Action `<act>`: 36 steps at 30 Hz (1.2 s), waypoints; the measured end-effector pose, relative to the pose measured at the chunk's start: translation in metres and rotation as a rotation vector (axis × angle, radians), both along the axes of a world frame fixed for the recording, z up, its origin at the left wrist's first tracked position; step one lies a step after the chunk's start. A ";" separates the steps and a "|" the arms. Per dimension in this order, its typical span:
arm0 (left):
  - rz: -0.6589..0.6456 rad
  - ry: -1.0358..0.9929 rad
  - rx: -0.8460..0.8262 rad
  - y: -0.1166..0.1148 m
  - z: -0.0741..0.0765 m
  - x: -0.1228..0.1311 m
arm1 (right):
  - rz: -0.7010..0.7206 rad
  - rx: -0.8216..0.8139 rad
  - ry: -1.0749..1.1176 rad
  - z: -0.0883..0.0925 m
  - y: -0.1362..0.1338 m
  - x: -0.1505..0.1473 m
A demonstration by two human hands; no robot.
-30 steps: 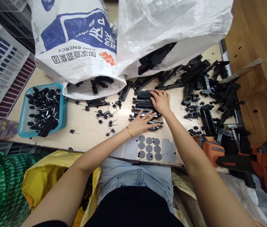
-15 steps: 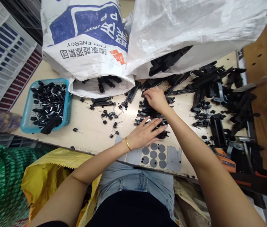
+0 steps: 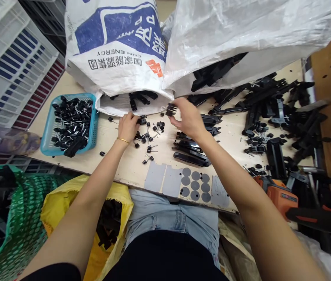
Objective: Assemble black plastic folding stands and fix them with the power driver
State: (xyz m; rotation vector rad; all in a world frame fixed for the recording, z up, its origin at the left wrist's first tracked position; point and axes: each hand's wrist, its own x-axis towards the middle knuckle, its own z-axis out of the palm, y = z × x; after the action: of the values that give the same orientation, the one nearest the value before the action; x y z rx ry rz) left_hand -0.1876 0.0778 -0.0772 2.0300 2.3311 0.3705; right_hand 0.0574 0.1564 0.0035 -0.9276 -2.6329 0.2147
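My left hand [image 3: 128, 127], with a gold bracelet, is closed on a black part [image 3: 141, 120] just below the mouth of the printed white sack [image 3: 115, 78]. My right hand [image 3: 187, 119] pinches the end of a black piece [image 3: 171, 109] by the sack's right corner. Under and beside my right wrist lies a row of long black parts [image 3: 191, 158]. Small black-headed pins [image 3: 148, 136] are scattered between the hands.
A blue basket [image 3: 95, 134] of pins stands left, near a purple bottle [image 3: 13, 140]. Another white sack [image 3: 250, 23] opens behind my right hand. Black parts [image 3: 276, 156] and an orange tool [image 3: 281, 197] lie right. Yellow [image 3: 63, 195] and green sacks [image 3: 27, 210] stand below the table's edge.
My left hand has moved up and left from the row of long parts and closed on a black part. My right hand has shifted slightly left, now with a black piece in its fingers.
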 end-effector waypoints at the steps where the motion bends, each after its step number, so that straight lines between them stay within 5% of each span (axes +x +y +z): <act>1: -0.001 0.010 -0.006 0.004 0.002 -0.003 | -0.063 -0.038 0.061 0.011 -0.019 0.019; 5: -0.064 -0.022 0.116 -0.010 0.017 0.005 | -0.075 -0.333 -0.082 0.024 -0.107 0.101; 8: -0.208 -0.087 0.229 -0.051 0.020 0.043 | -0.185 -0.383 -0.353 -0.007 -0.159 0.134; 11: -0.488 -0.165 0.173 -0.102 0.007 0.097 | -0.293 -0.394 -0.353 -0.049 -0.185 0.140; 14: -0.682 -0.216 0.079 -0.142 -0.008 0.132 | -0.376 -0.454 -0.183 -0.073 -0.191 0.141; 17: -0.655 -0.240 0.005 -0.158 -0.004 0.139 | -0.377 -0.461 -0.118 -0.074 -0.191 0.143; 20: -0.536 -0.363 -0.078 -0.159 0.011 0.140 | -0.228 -0.424 -0.187 -0.062 -0.192 0.144; 23: -0.277 -0.410 -0.120 -0.154 0.017 0.151 | -0.049 -0.393 -0.303 -0.048 -0.196 0.146; 27: -0.101 -0.268 -0.040 -0.155 0.011 0.170 | -0.082 -0.326 -0.345 -0.039 -0.204 0.164; 32: -0.441 -0.186 -0.055 -0.159 0.008 0.183 | -0.391 -0.359 -0.164 -0.040 -0.210 0.182; 36: -0.646 -0.160 -0.194 -0.160 0.010 0.192 | -0.425 -0.454 -0.119 -0.047 -0.213 0.175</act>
State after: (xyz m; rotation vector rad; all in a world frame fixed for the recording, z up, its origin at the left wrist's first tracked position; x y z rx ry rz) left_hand 0.0041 -0.0820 -0.0672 2.3835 1.4416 0.2471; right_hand 0.2321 -0.0561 -0.0432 -1.6629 -2.4528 0.6816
